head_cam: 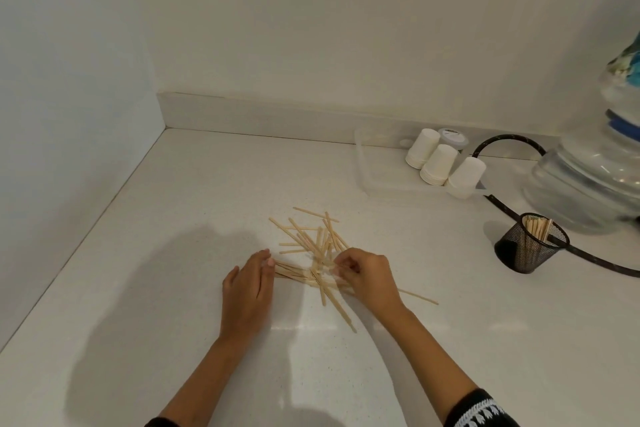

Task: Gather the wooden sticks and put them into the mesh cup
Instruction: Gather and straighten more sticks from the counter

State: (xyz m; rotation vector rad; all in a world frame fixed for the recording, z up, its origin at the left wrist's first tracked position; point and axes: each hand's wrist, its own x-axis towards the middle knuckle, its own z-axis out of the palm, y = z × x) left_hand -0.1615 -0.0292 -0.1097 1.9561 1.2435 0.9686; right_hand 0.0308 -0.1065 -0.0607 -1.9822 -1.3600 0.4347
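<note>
I am pressing my left hand (247,291), fingers straight, against the near ends of the wooden sticks (313,250) while my right hand (369,276) is curling its fingers around several. Most are lying scattered on the tabletop (173,218); only some are standing in the mesh cup (530,246), well right.

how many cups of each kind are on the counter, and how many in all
white paper cups: 3
black mesh cup: 1
total: 4
</note>
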